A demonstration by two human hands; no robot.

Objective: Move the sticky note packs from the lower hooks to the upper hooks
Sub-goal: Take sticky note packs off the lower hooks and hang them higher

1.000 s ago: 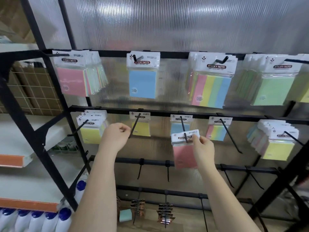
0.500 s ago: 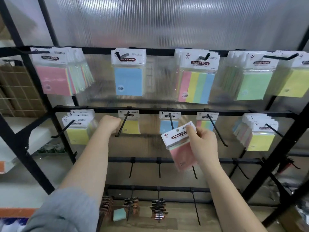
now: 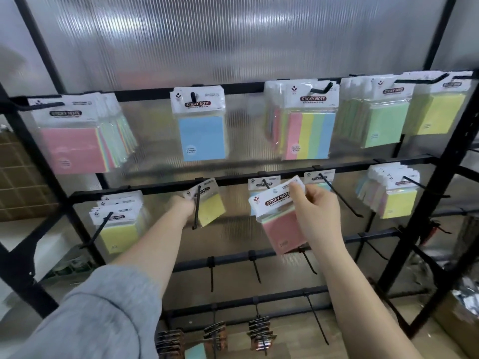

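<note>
right hand (image 3: 317,212) pinched pink pack (image 3: 281,224) by its header, tilted | pink upper hook (image 3: 39,106) lay up-left | left hand (image 3: 182,207) gripped yellow pack (image 3: 210,207), nearer that hook

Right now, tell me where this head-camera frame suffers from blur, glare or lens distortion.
Head view: wide-angle bending bows the black rack uprights outward at the edges; bright glare streaks the ribbed translucent panel up top; motion blur smears the left pink pack and far-right yellow pack; the pink pack's label in the right hand reads sharply.
</note>
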